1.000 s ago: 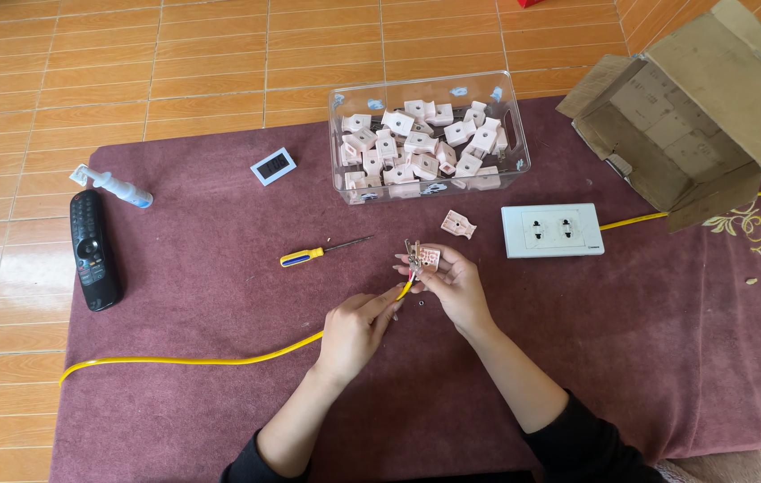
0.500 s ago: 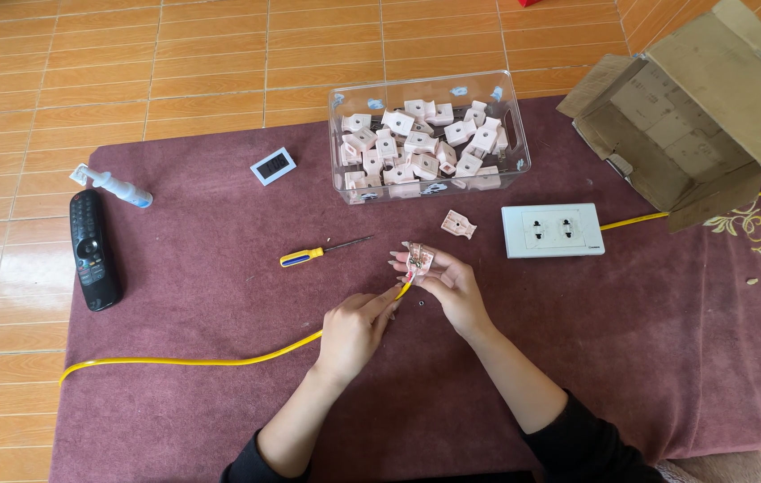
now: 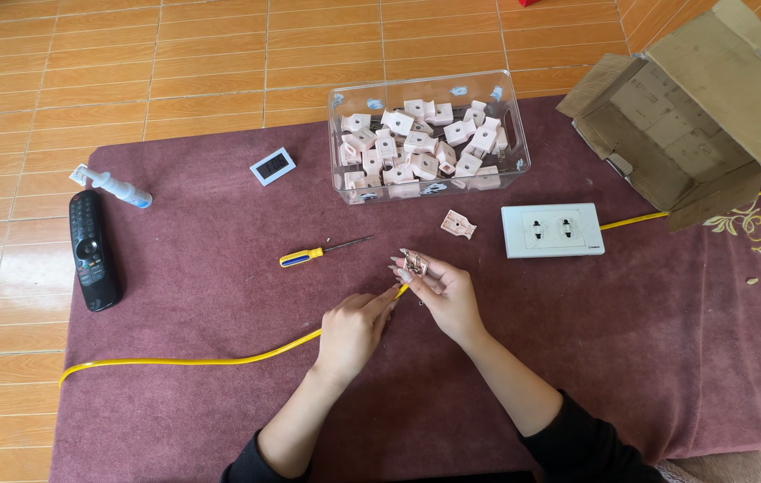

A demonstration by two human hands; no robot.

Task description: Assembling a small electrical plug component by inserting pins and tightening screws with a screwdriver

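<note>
Above maroon cloth, both hands' fingers pinch yellow cable and small plug piece.

Small pinkish plug part with metal prongs, raised off the cloth, meeting yellow cable (end hidden).

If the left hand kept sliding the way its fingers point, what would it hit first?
The left hand points up and right along the yellow cable, so it would likely first meet the right hand holding the small plug part; they look nearly touching.

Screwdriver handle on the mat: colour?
Yellow with a blue end, on the screwdriver; shows in the head view.
</note>
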